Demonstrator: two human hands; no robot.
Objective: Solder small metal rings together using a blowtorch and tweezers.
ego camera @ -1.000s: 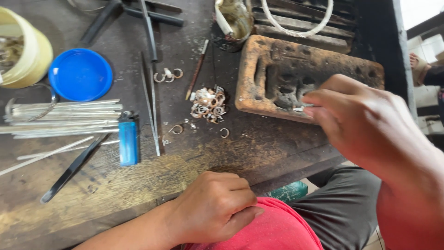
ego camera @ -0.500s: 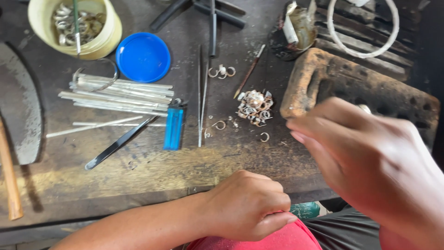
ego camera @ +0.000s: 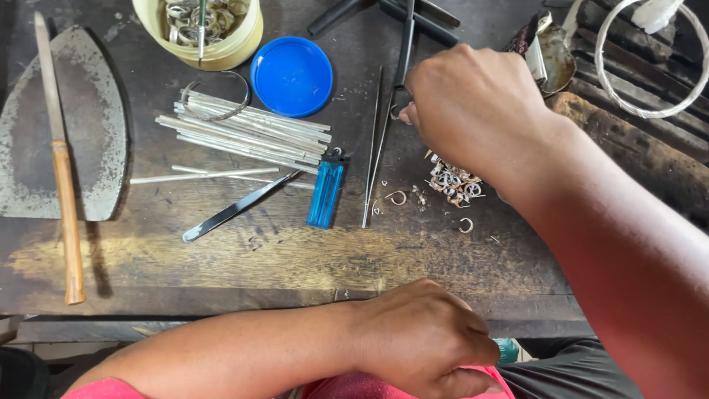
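Note:
My right hand (ego camera: 476, 111) reaches across the dark wooden bench (ego camera: 295, 258), knuckles up and fingers curled. Its fingertips are down beside the long thin tweezers (ego camera: 375, 148), just beyond a heap of small silver rings (ego camera: 452, 183). What the fingertips pinch, if anything, is hidden. Two loose rings (ego camera: 466, 225) lie near the heap. My left hand (ego camera: 428, 340) is a closed fist at the bench's near edge, resting against pink cloth (ego camera: 369, 388).
A blue lighter (ego camera: 326, 193), black tweezers (ego camera: 236, 208) and a bundle of silver rods (ego camera: 244, 133) lie mid-bench. Behind are a blue lid (ego camera: 292, 76) and a yellow tub (ego camera: 203, 33) of rings. A curved blade (ego camera: 96, 125) lies left, a charred block (ego camera: 650, 155) and wire loop (ego camera: 650, 59) right.
My right hand has left the charred block and swung left and away, over the ring heap to the tweezers. The view has shifted left. The left fist has stayed put.

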